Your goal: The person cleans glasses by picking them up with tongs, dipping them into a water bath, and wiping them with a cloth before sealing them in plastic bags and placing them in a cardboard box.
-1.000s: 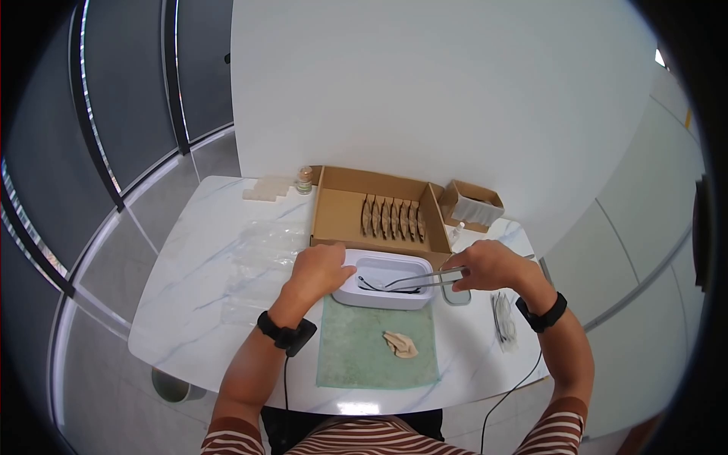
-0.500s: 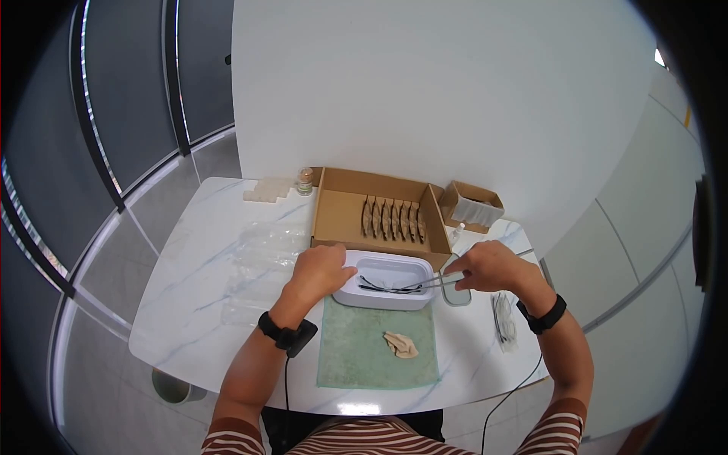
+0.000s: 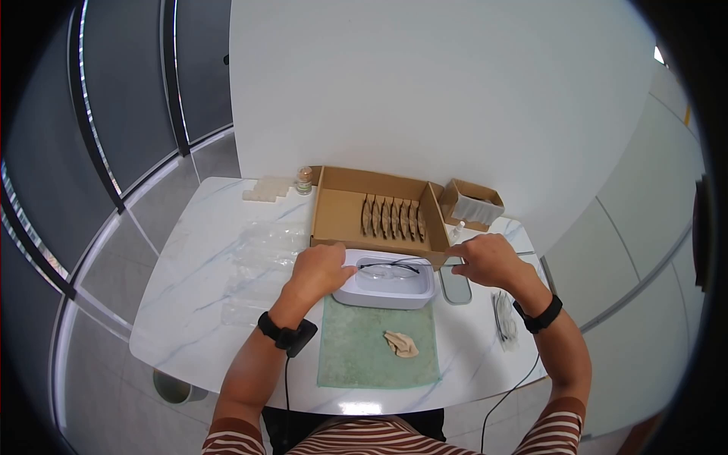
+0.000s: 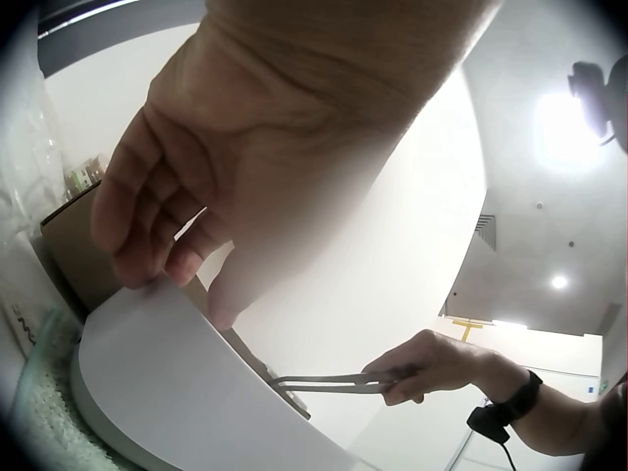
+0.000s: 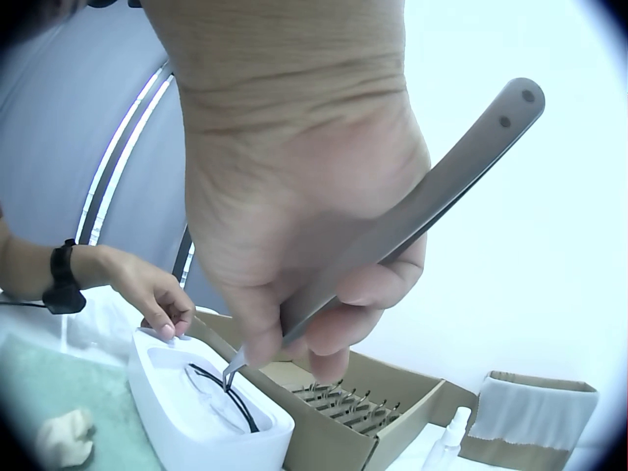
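In the head view a white oblong tub (image 3: 385, 301) stands behind a green cloth. My left hand (image 3: 321, 270) touches its left end; in the left wrist view the fingertips of that hand (image 4: 206, 186) rest on the tub's rim (image 4: 162, 363). My right hand (image 3: 490, 260) grips metal tweezers (image 5: 392, 231), whose tips meet the dark frame of the glasses (image 5: 211, 383) in the right wrist view. Seen from the head, the glasses (image 3: 390, 267) lie across the tub's opening, toward its back side. Whether they touch the tub's floor I cannot tell.
Behind the tub is a cardboard box (image 3: 337, 212) with several brown-wrapped pieces. A smaller carton (image 3: 470, 205), a small bottle (image 3: 456, 230), a grey-green tray (image 3: 456, 288) and bagged cables (image 3: 503, 322) are to the right. A beige cloth (image 3: 400, 344) lies on the green cloth (image 3: 356, 356); clear plastic (image 3: 262, 265) lies left.
The glasses have shifted from the tub's front side toward its back, with the tweezers on them. My right hand has moved slightly away from me; my left hand has stayed put.
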### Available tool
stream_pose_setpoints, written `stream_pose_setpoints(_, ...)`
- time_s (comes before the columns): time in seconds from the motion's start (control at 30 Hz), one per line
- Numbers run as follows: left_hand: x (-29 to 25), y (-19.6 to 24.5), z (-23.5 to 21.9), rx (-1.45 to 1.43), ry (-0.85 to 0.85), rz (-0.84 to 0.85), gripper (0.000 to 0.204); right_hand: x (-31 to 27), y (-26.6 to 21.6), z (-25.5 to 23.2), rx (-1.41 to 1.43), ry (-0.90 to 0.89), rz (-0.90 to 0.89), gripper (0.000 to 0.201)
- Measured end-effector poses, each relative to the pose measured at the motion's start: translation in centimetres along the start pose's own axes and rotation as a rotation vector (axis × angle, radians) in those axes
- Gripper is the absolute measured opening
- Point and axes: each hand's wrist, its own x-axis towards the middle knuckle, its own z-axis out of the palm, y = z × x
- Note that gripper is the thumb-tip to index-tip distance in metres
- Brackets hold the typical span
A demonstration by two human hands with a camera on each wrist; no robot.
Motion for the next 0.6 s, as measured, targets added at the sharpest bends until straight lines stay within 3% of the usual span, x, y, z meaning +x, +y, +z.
stream_pose_setpoints(0.37, 0.1, -0.2, 0.2, -0.002, 0.008, 0.007, 0.032, -0.1, 0.7, -0.8, 0.131, -0.051, 0.001, 0.037)
stream_pose_setpoints(0.6, 0.0, -0.1, 0.2, 0.006, 0.003, 0.006, 0.032, -0.9, -0.7, -0.1, 0.058, -0.076, 0.018, 0.036)
